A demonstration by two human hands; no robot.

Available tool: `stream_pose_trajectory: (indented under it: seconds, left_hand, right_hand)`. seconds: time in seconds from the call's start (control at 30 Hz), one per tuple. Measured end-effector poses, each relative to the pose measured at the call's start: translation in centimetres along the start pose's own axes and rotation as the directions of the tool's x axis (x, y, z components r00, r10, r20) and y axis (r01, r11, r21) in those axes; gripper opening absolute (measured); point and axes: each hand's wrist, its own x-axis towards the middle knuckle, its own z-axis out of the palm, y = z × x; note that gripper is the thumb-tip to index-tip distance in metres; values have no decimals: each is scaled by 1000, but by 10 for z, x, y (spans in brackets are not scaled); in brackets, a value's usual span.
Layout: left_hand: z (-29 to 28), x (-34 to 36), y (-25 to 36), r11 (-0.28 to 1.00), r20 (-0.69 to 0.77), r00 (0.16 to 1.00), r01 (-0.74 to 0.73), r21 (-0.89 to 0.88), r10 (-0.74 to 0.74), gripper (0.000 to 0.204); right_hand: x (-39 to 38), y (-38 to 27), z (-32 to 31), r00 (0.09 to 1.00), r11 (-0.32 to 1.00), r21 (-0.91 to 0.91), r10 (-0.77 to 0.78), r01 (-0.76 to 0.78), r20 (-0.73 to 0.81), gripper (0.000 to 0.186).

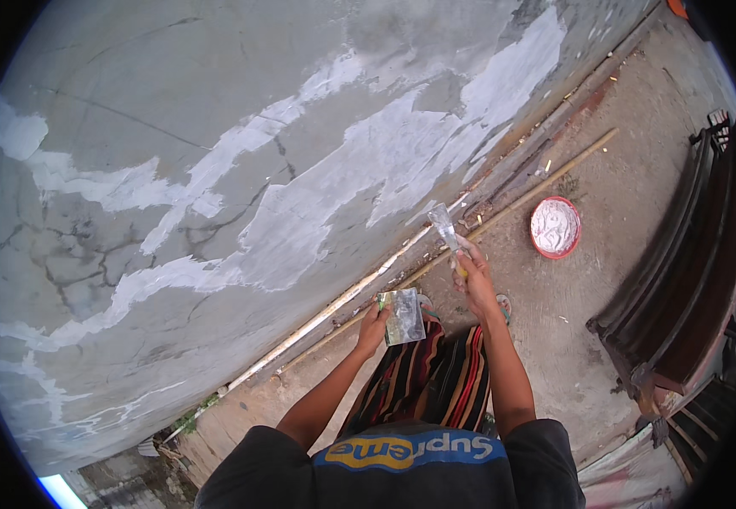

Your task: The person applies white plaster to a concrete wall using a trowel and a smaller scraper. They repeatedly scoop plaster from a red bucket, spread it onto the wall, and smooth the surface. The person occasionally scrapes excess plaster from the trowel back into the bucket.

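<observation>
Apparently, patching of the cracked wall (215, 165) is between strokes, the right hand (475, 276) gripping a scraper (442, 225) and the left hand (372, 327) pinching a flat plate (404, 317), both near the wall, so the next stroke would call for the scraper, loaded, held flat against it.

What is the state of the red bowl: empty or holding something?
Not empty: white paste spreads across the inside of the red bowl; how deep, I cannot tell.
</observation>
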Motion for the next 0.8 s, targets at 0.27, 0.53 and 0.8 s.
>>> stream_pose_trajectory:
  seconds: [0.27, 0.53, 0.8]
  left_hand:
    - [19, 3, -19, 911, -104, 954, -233, 339, 283, 63]
    - [86, -5, 57, 867, 312, 944, -243, 434, 108, 51]
    - [234, -1, 9, 886, 438, 889, 305, -350, -133, 52]
  right_hand:
    - [-42, -21, -38, 998, 999, -8, -35, 36, 59, 26]
    - [-58, 36, -91, 993, 986, -125, 115, -111, 25, 26]
    - [-74, 11, -165, 989, 951, -303, -104, 68, -105, 37]
